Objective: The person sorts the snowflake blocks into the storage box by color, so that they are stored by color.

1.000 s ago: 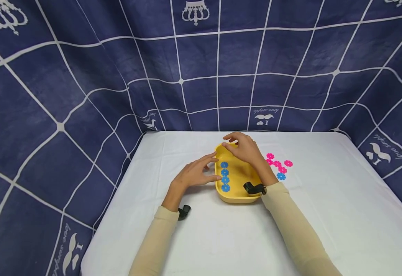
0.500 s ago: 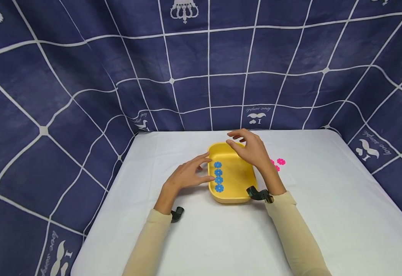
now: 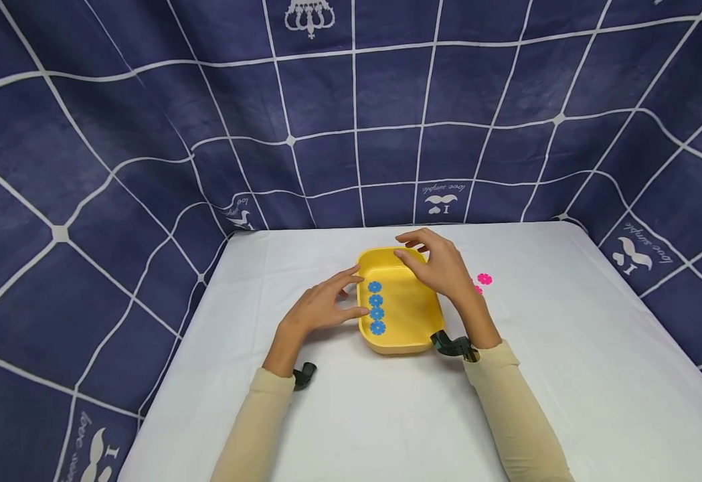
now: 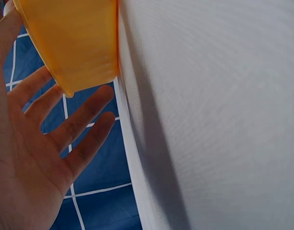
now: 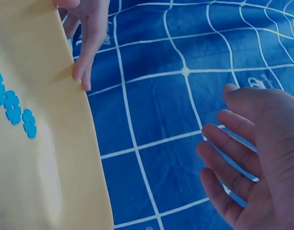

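Note:
A yellow rectangular tray (image 3: 407, 301) sits on the white table. Inside, along its left side, several blue flower-shaped plastic pieces (image 3: 376, 300) lie in a column. My left hand (image 3: 320, 304) is at the tray's left rim, thumb and fingers spread; in the left wrist view, that hand (image 4: 41, 153) has its upper fingers against the tray wall (image 4: 75, 43) and its lower fingers free. Above the tray's far right corner hovers my right hand (image 3: 441, 264). The right wrist view shows this hand (image 5: 276, 158) with loosely bent fingers and nothing in them, apart from the tray.
Pink flower-shaped pieces (image 3: 484, 279) lie on the table (image 3: 543, 321) right of the tray, partly hidden by the right forearm. A dark blue curtain (image 3: 320, 161) with white lines hangs behind and beside the table. Each wrist wears a small black camera (image 3: 450, 345).
The head view has turned to the right, so everything shifts left in it. My right hand has moved slightly right relative to the tray, its forearm covering more loose pieces. The left hand stays at the rim.

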{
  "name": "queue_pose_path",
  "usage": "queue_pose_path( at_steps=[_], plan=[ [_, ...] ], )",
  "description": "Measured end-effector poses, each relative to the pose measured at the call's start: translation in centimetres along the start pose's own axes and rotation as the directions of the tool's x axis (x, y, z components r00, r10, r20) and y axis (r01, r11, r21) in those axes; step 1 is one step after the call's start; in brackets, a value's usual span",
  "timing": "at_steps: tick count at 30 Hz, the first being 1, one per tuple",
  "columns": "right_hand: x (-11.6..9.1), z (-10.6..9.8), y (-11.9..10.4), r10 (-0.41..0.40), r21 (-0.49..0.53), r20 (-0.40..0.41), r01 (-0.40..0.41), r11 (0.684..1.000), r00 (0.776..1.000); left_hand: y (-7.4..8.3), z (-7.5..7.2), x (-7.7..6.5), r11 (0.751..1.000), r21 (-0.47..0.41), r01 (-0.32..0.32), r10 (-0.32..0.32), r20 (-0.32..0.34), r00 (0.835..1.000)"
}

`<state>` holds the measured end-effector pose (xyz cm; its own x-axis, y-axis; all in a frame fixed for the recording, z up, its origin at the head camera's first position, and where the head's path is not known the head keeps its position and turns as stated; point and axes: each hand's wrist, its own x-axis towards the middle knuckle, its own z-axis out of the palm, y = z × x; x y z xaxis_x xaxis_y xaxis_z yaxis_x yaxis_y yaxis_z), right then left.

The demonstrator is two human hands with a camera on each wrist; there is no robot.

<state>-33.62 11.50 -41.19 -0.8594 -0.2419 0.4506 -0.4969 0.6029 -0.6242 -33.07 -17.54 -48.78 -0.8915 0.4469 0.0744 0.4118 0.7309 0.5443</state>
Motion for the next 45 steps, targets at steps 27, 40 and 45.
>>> queue_pose_path(
  at_steps=[27,40,45],
  plan=[
    [-2.5,-5.7,3.5,0.104,-0.039,-0.175,-0.112,0.993,0.979,-0.2,-0.1,-0.1,1.0,-0.011,-0.025,0.025,-0.003,1.0],
    [-3.9,-8.4,6.1,0.227,-0.054,-0.202,-0.242,0.969,0.953,0.1,-0.2,0.1,1.0,-0.005,-0.001,0.001,0.021,1.0],
    [-4.2,-8.2,7.0,0.297,-0.103,-0.08,-0.305,0.947,0.951,0.0,-0.1,0.1,1.0,0.003,-0.015,0.014,0.015,1.0]
  ],
)
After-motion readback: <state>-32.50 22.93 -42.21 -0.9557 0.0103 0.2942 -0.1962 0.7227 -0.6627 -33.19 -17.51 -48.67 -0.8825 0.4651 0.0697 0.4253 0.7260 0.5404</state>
